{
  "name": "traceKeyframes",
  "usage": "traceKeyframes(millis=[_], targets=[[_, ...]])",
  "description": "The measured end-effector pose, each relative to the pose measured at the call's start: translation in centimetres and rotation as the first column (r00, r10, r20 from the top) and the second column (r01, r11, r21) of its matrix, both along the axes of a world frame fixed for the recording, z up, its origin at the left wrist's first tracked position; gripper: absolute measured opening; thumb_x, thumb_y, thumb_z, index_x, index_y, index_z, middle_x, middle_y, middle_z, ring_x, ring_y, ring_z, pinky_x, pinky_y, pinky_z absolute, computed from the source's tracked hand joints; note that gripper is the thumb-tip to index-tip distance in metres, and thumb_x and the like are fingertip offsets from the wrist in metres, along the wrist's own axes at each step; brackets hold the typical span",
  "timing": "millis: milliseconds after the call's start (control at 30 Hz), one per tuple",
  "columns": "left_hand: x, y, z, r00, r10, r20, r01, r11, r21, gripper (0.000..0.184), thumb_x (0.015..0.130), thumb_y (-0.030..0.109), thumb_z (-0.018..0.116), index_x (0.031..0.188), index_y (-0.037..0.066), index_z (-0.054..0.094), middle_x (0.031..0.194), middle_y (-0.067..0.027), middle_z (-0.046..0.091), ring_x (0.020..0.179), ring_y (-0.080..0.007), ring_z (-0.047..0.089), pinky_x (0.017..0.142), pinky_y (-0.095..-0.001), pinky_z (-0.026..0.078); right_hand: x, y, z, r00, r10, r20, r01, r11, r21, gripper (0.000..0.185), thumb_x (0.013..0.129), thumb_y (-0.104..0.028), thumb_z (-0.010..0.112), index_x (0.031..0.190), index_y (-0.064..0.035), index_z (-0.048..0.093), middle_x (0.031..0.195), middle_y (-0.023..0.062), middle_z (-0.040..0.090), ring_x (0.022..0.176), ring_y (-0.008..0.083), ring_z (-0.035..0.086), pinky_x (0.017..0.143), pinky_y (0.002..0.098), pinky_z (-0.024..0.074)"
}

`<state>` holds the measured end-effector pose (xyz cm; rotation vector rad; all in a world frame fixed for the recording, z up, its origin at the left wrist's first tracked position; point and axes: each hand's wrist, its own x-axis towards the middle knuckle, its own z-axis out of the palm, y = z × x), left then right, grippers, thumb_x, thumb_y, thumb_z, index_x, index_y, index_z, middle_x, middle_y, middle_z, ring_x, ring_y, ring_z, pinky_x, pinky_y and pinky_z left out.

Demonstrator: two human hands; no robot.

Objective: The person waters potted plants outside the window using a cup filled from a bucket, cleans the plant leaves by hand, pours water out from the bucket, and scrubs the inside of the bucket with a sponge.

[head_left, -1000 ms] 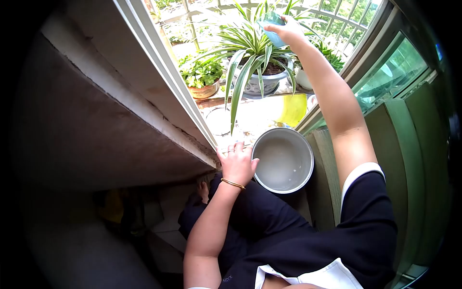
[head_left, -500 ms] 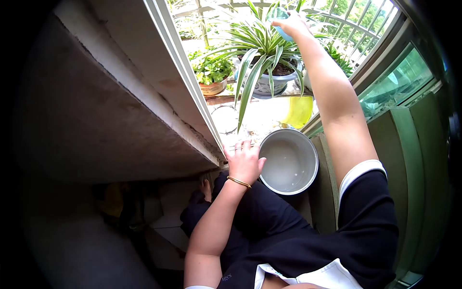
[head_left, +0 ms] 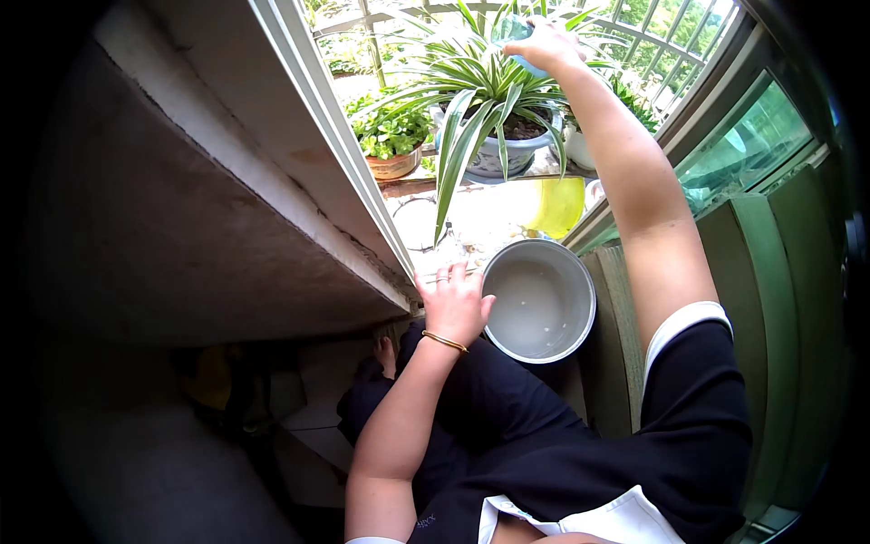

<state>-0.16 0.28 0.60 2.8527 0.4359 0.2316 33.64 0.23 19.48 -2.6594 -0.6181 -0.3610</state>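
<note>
My right hand (head_left: 551, 45) reaches through the window opening and grips a light-blue see-through cup (head_left: 512, 33) over the leaves of a spider plant (head_left: 476, 77). The cup's exact shape is partly behind my fingers. The plant grows in a white and blue patterned pot (head_left: 501, 160) with dark soil. My left hand (head_left: 455, 304) lies with fingers stretched on the window sill's edge, holding nothing. Right beside it stands a grey metal pot (head_left: 541, 308) with cloudy liquid inside.
A leafy plant in a brown pot (head_left: 395, 164) stands at the left on the ledge. A yellow translucent object (head_left: 557, 207) is below the patterned pot. Railings (head_left: 666, 41) run behind the plants. The window frame (head_left: 335, 136) and a green slatted surface (head_left: 757, 272) flank me.
The view has shifted slightly, so the plants and metal pot sit a little further left. My right hand still holds the cup over the spider plant; my left hand stays on the sill.
</note>
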Motion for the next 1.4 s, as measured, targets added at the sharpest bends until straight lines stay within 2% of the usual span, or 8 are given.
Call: traceKeyframes(millis=[167,433,1067,1400], targets=[[0.0,0.0,-0.1,1.0,0.001,-0.009,-0.001,1.0,0.016,0.04,0.073,0.036,0.07,0.108,0.017,0.064,0.122,-0.0067,0.054,0.117,-0.0253,0.047,0.096,-0.0667,0.028,2.6,-0.6,0.8,0.998,-0.069,0.001,0.069,0.997,0.026,0.083,0.062,-0.051,0.068,0.135,-0.0199,0.044,0.135,0.0128,0.044,0.125,0.0333,0.04,0.101,0.0478,0.0341],[0.1,0.1,-0.1,1.0,-0.003,-0.014,0.003,1.0,0.024,0.041,0.073,0.036,0.07,0.108,0.017,0.064,0.121,-0.0063,0.054,0.116,-0.025,0.047,0.095,-0.0666,0.028,4.6,-1.5,1.1,0.995,-0.095,0.025,0.094,0.995,0.035,0.08,0.065,-0.05,0.067,0.135,-0.0197,0.043,0.137,0.0144,0.042,0.126,0.0345,0.037,0.102,0.0501,0.0304],[0.3,0.1,0.4,1.0,-0.021,0.012,0.02,1.0,0.023,0.04,0.073,0.036,0.069,0.106,0.015,0.063,0.123,-0.0077,0.053,0.117,-0.0261,0.047,0.095,-0.0663,0.029,1.8,4.8,2.6,0.994,0.098,0.053,-0.096,0.994,-0.044,0.074,0.071,-0.047,0.063,0.136,-0.0193,0.041,0.139,0.0182,0.037,0.13,0.0374,0.03,0.104,0.0556,0.0215],[-0.1,-0.2,0.6,0.999,-0.041,0.012,0.041,0.999,0.031,0.04,0.073,0.036,0.07,0.105,0.014,0.062,0.123,-0.008,0.054,0.117,-0.0267,0.047,0.096,-0.0654,0.028,2.9,0.7,2.7,0.997,0.038,0.061,-0.034,0.998,-0.054,0.071,0.074,-0.046,0.061,0.136,-0.0191,0.041,0.141,0.0202,0.034,0.131,0.039,0.026,0.104,0.0585,0.0168]])
